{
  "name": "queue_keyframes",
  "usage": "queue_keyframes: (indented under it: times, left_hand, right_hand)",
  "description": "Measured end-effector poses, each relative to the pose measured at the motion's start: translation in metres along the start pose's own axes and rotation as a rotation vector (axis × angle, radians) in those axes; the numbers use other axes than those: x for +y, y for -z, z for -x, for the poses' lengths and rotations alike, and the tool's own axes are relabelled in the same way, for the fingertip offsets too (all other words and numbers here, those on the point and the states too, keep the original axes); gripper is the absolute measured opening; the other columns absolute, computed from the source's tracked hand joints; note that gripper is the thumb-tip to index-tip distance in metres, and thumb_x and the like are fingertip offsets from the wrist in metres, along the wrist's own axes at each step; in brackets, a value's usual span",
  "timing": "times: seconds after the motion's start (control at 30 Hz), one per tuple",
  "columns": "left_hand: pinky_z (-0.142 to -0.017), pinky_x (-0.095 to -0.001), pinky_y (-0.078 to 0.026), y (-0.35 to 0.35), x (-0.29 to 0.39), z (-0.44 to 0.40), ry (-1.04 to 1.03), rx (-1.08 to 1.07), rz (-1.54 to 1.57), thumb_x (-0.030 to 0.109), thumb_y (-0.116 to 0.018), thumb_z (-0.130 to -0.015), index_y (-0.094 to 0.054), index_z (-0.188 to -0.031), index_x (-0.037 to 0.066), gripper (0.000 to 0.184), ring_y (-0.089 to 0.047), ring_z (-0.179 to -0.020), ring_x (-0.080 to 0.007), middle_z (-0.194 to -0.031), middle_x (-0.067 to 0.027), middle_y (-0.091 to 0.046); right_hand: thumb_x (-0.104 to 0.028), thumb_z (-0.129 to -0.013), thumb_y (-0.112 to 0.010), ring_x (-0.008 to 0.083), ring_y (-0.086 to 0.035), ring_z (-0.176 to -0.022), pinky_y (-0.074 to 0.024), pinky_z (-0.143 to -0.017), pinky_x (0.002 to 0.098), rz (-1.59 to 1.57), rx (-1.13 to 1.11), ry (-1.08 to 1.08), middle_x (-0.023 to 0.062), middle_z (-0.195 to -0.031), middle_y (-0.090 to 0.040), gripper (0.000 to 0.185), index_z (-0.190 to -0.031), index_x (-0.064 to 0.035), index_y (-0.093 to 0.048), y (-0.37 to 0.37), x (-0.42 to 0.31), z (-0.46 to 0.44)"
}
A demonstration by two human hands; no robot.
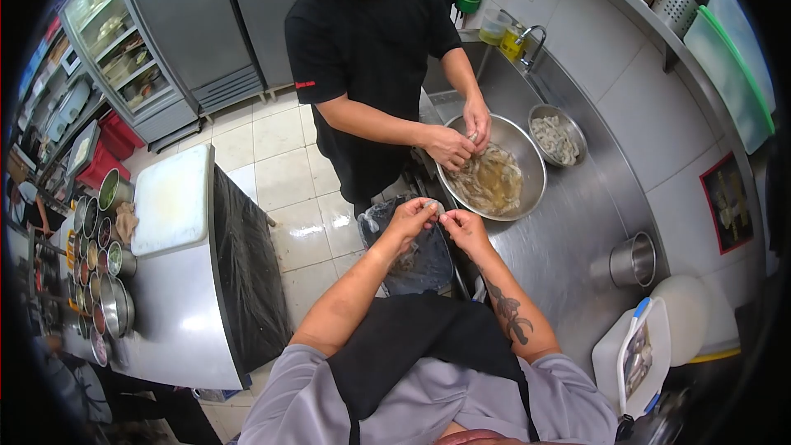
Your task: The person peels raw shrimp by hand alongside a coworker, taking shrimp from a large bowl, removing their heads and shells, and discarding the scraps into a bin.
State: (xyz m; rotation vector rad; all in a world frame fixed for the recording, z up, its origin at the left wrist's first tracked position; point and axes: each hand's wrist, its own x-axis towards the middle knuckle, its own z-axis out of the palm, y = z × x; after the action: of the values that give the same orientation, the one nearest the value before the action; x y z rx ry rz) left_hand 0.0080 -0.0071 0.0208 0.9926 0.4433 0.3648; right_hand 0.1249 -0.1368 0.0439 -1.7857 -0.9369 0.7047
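My left hand [409, 224] and my right hand [466, 231] meet in front of me, fingers pinched together around a small greyish shrimp [436, 207]. Both hands are closed on it, and the fingers hide part of it. Below them is a dark, plastic-lined bin [428, 268] with scraps inside. Just beyond my hands, a large steel bowl [537, 191] holds shrimp [503, 177] in cloudy brownish liquid. To its right, a smaller steel bowl [582, 155] contains pale grey shrimp [554, 138].
A co-worker [362, 58] in black stands opposite, hands over the large bowl. At right are a steel counter [568, 272], a metal container [633, 260] and a white tub [608, 363]. To the left, a table bears a white cutting board [171, 198] and several food pots.
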Motion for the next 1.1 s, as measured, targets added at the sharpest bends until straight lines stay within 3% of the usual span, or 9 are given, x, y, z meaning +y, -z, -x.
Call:
queue_keyframes:
  times: [0.3,0.8,0.87,0.97,1.03,1.1]
  left_hand:
    - [-0.068,-0.0226,-0.049,-0.004,0.004,0.003,0.024,0.007,0.155,0.023,-0.061,-0.095,-0.061,-0.099,0.009,0.014,-0.062,-0.078,-0.0090,-0.088,0.0008,-0.066]
    - [-0.068,-0.0240,-0.051,0.003,0.006,-0.002,-0.027,0.028,0.192,0.022,-0.058,-0.097,-0.057,-0.102,0.008,0.015,-0.064,-0.077,-0.0098,-0.096,-0.0066,-0.070]
    - [-0.065,-0.0235,-0.051,0.002,0.017,0.002,-0.068,0.108,0.219,0.021,-0.058,-0.097,-0.058,-0.099,0.007,0.014,-0.063,-0.071,-0.0097,-0.092,-0.0072,-0.070]
    - [-0.064,-0.0231,-0.050,0.006,0.021,0.003,-0.037,0.179,0.136,0.019,-0.061,-0.095,-0.058,-0.099,0.006,0.014,-0.062,-0.068,-0.0102,-0.090,-0.0071,-0.070]
    - [-0.063,-0.0213,-0.048,0.011,0.013,-0.001,-0.144,0.171,-0.042,0.016,-0.065,-0.092,-0.060,-0.100,0.005,0.015,-0.060,-0.069,-0.0069,-0.086,-0.0041,-0.068]
    - [-0.062,-0.0203,-0.046,0.012,0.006,-0.002,-0.225,0.169,-0.217,0.015,-0.066,-0.091,-0.061,-0.100,0.003,0.015,-0.058,-0.070,-0.0050,-0.085,-0.0021,-0.067]
  right_hand:
    - [-0.017,-0.092,-0.063,0.0031,-0.046,-0.062,-0.0383,-0.055,0.0215,-0.165,-0.004,0.007,-0.0060,-0.068,-0.056,0.016,-0.089,-0.0021,-0.069,0.000,-0.010,0.002]
    - [-0.016,-0.090,-0.064,0.0071,-0.049,-0.063,-0.0397,-0.056,0.0253,-0.077,0.001,0.099,-0.0005,-0.071,-0.056,0.016,-0.084,-0.0012,-0.066,-0.001,-0.018,0.007]
    - [-0.015,-0.090,-0.063,0.0081,-0.048,-0.063,-0.0390,-0.056,0.0265,0.047,-0.018,0.228,0.0007,-0.070,-0.054,0.016,-0.084,-0.0010,-0.065,0.000,-0.025,0.014]
    - [-0.015,-0.088,-0.066,0.0176,-0.053,-0.062,-0.0412,-0.056,0.0304,0.173,-0.041,0.307,0.0076,-0.073,-0.055,0.016,-0.087,0.0013,-0.066,-0.001,-0.016,0.014]
    - [-0.013,-0.084,-0.070,0.0269,-0.055,-0.063,-0.0436,-0.057,0.0342,0.279,-0.066,0.381,0.0128,-0.076,-0.057,0.021,-0.096,0.0040,-0.066,0.000,-0.015,0.015]
    - [-0.012,-0.084,-0.070,0.0257,-0.055,-0.063,-0.0441,-0.058,0.0333,0.293,-0.033,0.371,0.0125,-0.076,-0.057,0.023,-0.099,0.0040,-0.066,0.000,-0.014,0.011]
